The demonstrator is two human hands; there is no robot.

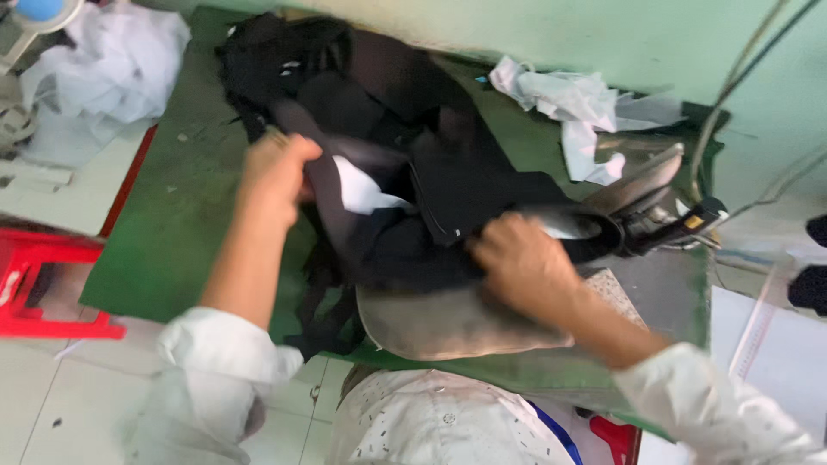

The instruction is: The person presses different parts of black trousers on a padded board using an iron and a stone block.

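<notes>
A pile of black garment pieces [379, 138] lies on a green-covered table [181, 215]. My left hand [276, 168] is closed on a fold of the black fabric at the pile's left side, next to a white lining patch [362, 191]. My right hand [521, 263] presses on black fabric over a grey padded pressing form [448, 323] at the table's near edge. An iron [642, 194] with a dark handle rests just right of that hand.
Crumpled white cloth [577, 103] lies at the table's back right, more white fabric [103, 69] at the far left. A red plastic stool [47, 284] stands on the tiled floor to the left. Cables [732, 86] hang at the right; white paper [775, 344] lies lower right.
</notes>
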